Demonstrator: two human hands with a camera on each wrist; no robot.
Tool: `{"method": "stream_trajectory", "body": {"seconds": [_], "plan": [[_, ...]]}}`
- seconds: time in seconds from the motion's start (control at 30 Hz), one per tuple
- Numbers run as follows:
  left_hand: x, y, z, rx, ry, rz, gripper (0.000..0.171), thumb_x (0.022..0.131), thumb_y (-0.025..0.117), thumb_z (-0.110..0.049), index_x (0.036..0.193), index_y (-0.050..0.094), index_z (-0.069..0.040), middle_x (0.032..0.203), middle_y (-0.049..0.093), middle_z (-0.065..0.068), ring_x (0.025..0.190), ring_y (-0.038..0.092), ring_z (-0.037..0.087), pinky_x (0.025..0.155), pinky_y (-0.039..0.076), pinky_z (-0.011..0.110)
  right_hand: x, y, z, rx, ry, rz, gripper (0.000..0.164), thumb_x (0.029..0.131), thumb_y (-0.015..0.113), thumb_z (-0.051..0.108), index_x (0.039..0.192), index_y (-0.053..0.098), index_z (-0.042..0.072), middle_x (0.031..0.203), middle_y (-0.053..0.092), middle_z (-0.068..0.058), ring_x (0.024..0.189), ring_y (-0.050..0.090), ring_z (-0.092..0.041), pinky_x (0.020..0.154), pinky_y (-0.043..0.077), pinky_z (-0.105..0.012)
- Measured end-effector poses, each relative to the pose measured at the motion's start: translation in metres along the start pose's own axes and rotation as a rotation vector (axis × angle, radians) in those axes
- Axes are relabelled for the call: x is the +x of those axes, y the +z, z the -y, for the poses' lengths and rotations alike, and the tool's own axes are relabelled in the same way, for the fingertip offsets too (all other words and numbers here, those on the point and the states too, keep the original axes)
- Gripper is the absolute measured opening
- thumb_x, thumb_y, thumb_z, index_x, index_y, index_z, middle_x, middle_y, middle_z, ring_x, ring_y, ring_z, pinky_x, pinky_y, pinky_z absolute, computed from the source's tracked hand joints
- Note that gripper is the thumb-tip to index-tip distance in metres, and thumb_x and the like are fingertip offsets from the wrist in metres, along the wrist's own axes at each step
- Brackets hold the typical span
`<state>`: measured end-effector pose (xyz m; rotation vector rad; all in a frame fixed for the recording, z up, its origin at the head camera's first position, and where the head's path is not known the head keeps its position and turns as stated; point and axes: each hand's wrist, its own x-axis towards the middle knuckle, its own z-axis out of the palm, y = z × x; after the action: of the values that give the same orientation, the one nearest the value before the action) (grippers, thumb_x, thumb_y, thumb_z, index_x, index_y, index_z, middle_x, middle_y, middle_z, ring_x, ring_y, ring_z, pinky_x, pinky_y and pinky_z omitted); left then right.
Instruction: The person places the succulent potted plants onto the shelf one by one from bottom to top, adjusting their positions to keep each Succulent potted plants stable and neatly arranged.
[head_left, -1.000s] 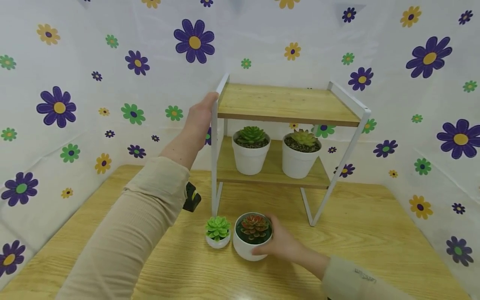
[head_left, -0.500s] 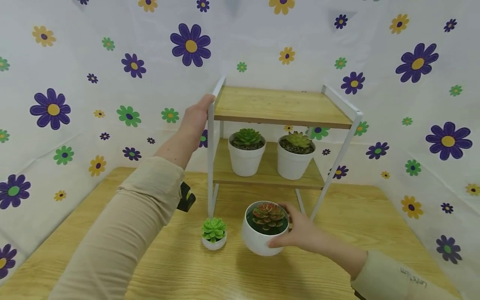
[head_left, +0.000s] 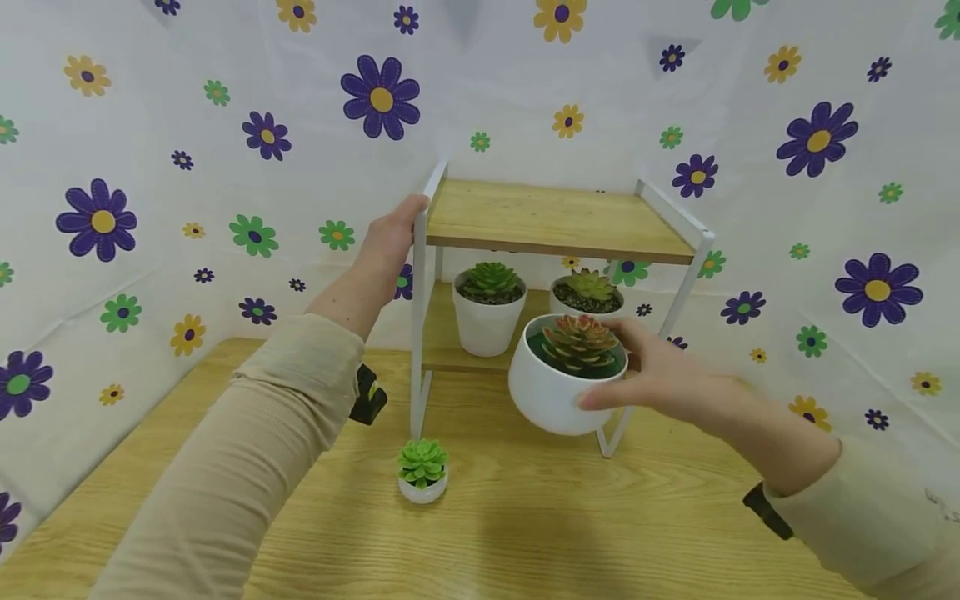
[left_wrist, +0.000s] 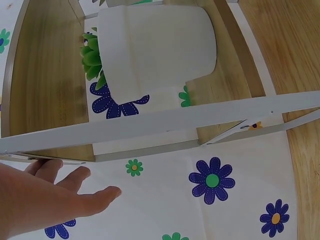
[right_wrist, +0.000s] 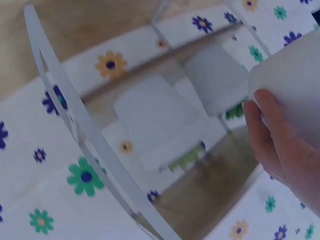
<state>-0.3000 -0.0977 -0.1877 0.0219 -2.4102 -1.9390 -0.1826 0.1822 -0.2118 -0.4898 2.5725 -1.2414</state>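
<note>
My right hand (head_left: 667, 379) grips a round white pot (head_left: 551, 396) by its right side, thumb in front and fingers behind. In it sits a red-tipped succulent (head_left: 579, 343). The pot is raised off the table before the shelf, overlapping the right plant on the lower board. My left hand (head_left: 386, 246) rests against the upper left corner of the two-tier shelf (head_left: 555, 218). In the left wrist view its fingers (left_wrist: 102, 198) lie loosely extended beside the white metal frame (left_wrist: 165, 121). Two taller white pots with green succulents, left (head_left: 490, 327) and right (head_left: 588, 292), stand on the lower board.
A small bright green succulent (head_left: 422, 463) in a low white pot stands on the wooden table (head_left: 360, 533), by the shelf's front left leg. The upper board carries no pots. Behind hangs a white sheet (head_left: 510, 67) printed with flowers.
My right hand has lifted the round pot from beside the small succulent, moving it up and to the right toward the lower board. My left hand has stayed at the shelf's corner.
</note>
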Motion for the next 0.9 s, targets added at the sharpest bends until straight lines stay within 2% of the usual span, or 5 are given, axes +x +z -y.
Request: {"method": "stream_trajectory", "body": {"seconds": [0.13,0.3,0.43,0.67,0.9], "plan": [[0.0,0.001,0.002,-0.022,0.011,0.001,0.064,0.089,0.036,-0.052,0.143,0.038,-0.017,0.15,0.035,0.003,0.139,0.027,0.024,0.114,0.02,0.05,0.001,-0.022,0.023,-0.045,0.032,-0.007,0.09,0.078,0.072,0.035,0.146,0.019,0.011,0.138,0.042,-0.015,0.128,0.04,-0.034,0.104,0.035,-0.053],[0.001,0.001,0.002,-0.07,0.016,-0.006,0.064,0.089,0.038,-0.05,0.141,0.039,-0.012,0.147,0.036,0.005,0.135,0.031,0.023,0.114,0.022,0.045,0.011,-0.045,0.05,-0.016,0.007,-0.025,0.078,0.084,0.066,0.03,0.146,0.019,0.014,0.141,0.037,-0.012,0.129,0.038,-0.03,0.106,0.032,-0.054],[0.001,0.001,0.002,-0.074,0.013,-0.005,0.063,0.089,0.039,-0.049,0.14,0.04,-0.013,0.147,0.036,0.004,0.136,0.03,0.022,0.115,0.021,0.044,0.024,-0.057,0.072,0.01,0.0,-0.076,0.079,0.086,0.064,0.029,0.147,0.016,0.014,0.145,0.032,-0.01,0.129,0.038,-0.028,0.109,0.032,-0.05],[-0.001,0.001,0.001,-0.073,0.006,-0.021,0.063,0.088,0.041,-0.049,0.138,0.043,-0.013,0.146,0.038,0.003,0.133,0.033,0.022,0.113,0.024,0.045,0.052,-0.06,0.105,0.032,0.073,-0.128,0.091,0.085,0.066,0.034,0.149,0.006,0.012,0.147,0.029,-0.012,0.129,0.042,-0.028,0.109,0.035,-0.042],[0.0,0.002,0.001,-0.088,-0.004,-0.032,0.061,0.088,0.041,-0.05,0.136,0.044,-0.013,0.145,0.038,0.001,0.129,0.035,0.02,0.112,0.026,0.042,0.084,-0.057,0.117,0.004,0.11,-0.195,0.09,0.085,0.066,0.036,0.149,0.008,0.01,0.148,0.032,-0.01,0.132,0.04,-0.025,0.109,0.036,-0.037]]}}
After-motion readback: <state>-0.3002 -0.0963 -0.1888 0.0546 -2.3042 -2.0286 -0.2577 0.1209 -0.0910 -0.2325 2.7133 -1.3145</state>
